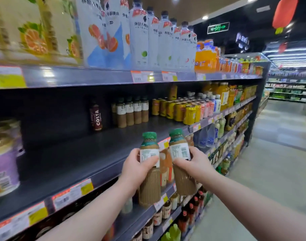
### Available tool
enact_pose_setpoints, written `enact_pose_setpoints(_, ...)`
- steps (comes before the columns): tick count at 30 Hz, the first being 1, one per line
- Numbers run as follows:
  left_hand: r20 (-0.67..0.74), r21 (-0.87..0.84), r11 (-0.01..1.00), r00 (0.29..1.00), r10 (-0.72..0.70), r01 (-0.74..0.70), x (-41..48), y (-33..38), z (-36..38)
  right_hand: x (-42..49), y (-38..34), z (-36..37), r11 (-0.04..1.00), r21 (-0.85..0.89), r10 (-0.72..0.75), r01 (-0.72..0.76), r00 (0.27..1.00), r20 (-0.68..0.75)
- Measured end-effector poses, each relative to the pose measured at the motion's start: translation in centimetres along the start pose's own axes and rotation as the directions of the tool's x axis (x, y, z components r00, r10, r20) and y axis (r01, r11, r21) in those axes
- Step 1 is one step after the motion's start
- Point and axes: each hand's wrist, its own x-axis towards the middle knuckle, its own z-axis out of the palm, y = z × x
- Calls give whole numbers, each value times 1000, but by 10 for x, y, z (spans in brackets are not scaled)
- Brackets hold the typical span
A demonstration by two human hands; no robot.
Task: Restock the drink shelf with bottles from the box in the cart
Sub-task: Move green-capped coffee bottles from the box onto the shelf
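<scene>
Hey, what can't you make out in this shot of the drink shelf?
Head view:
The box and cart: outside the frame.
Print on the left bottle and right bottle: blurred, partly under the left hand and right hand.
Price tags: too small, blurred.
Orange-label bottles, top left: motion-blurred.

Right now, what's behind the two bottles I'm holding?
Between the left bottle and right bottle show a price tag on the shelf edge and peach-coloured bottles below it. Whatever stands directly behind the two bottles is covered.

Two upright green-capped tan bottles [149,186] [182,180]
</scene>
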Motion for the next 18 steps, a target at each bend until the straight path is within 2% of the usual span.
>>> enact_pose_setpoints(10,-252,58,998,968,16,-2,86,4,-20,166,-20,30,982,-17,-188,190,979,78)
enact_pose_setpoints(14,-397,14,1000,918,28,-25,125,4,-9,234,-21,45,963,42,-271,268,950,153)
enact_pose_setpoints(18,-502,-7,1000,864,-12,10,160,7,12,294,-18,54,944,110,-329,310,909,257)
